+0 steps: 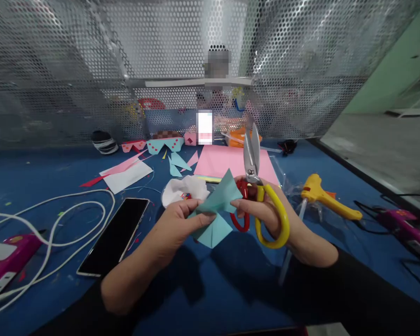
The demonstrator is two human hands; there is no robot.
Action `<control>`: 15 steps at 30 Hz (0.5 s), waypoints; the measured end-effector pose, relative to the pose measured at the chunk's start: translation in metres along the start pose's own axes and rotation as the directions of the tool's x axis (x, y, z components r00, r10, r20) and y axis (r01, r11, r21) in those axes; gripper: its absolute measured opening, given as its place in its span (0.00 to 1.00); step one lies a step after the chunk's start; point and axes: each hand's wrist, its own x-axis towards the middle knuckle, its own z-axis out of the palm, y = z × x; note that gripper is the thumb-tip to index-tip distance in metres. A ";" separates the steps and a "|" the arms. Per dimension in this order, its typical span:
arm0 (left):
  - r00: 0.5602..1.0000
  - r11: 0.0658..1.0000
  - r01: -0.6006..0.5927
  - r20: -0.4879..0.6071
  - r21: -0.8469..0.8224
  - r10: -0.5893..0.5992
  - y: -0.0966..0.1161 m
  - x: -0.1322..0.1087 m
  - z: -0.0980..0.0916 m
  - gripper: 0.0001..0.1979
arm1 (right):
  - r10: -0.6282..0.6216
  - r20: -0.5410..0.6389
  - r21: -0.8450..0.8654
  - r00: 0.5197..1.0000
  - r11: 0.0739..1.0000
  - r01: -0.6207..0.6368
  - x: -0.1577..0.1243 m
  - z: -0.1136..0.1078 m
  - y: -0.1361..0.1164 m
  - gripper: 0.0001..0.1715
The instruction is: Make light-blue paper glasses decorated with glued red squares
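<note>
A folded piece of light blue paper (220,200), with pointed corners, is held up above the table between both hands. My left hand (177,224) pinches its left side between thumb and fingers. At its right edge, my right hand (262,210) pinches the paper with the fingertips and also carries scissors (252,161). The scissors have one red and one yellow handle loop, and their blades point up and away. Behind the paper lies a crumpled white wrapping (182,189) with small red bits in it.
Pink sheets (224,161) lie behind the hands. A black phone (117,235) and white cable (103,212) are on the left. A yellow glue gun (327,198) and magenta power strip (402,226) are on the right. Paper masks (164,143) stand before the perforated metal panel (168,42).
</note>
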 end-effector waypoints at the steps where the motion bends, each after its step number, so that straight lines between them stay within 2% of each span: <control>1: 1.000 1.000 0.017 0.007 -0.014 -0.016 0.000 0.000 0.000 0.17 | 0.000 0.013 0.002 1.000 1.000 0.000 0.000 -0.001 0.001 0.23; 8: 0.997 0.998 0.050 -0.057 -0.037 -0.052 0.001 0.001 -0.001 0.17 | 0.002 0.072 0.072 0.997 0.997 -0.007 -0.003 0.003 0.002 0.20; 15: 0.997 1.000 0.027 -0.075 -0.003 -0.027 0.003 0.001 0.001 0.17 | 0.026 0.113 0.037 0.993 0.999 -0.030 -0.003 0.002 -0.001 0.16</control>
